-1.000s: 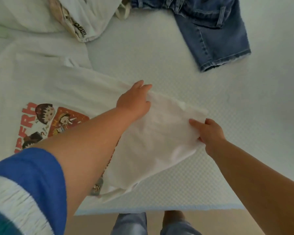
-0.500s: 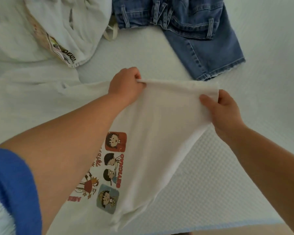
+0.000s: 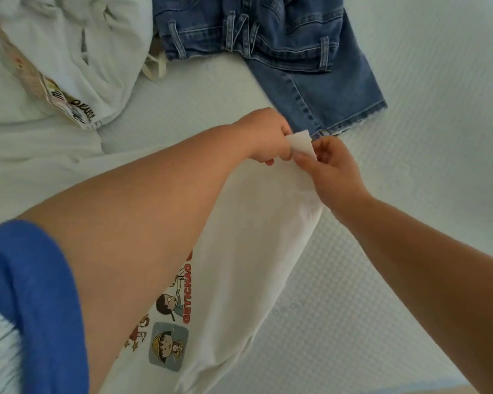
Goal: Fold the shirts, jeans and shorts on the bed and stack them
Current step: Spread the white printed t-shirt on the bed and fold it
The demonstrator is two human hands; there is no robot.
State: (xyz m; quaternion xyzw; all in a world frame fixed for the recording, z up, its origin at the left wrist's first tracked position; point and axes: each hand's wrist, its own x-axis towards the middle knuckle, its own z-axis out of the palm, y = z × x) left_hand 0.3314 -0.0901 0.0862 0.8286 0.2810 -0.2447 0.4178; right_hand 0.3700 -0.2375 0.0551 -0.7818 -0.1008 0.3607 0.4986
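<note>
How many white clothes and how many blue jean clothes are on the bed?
White clothes: 2, the cartoon shirt pinched by the left hand and right hand, and the crumpled white shirt.
Blue denim: 1, the denim shorts.
Total: 3

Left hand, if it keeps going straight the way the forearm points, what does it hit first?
Probably the right hand, which is pinched on the same shirt corner just ahead of the left hand. Past it lies the denim shorts hem, though depth is unclear.
</note>
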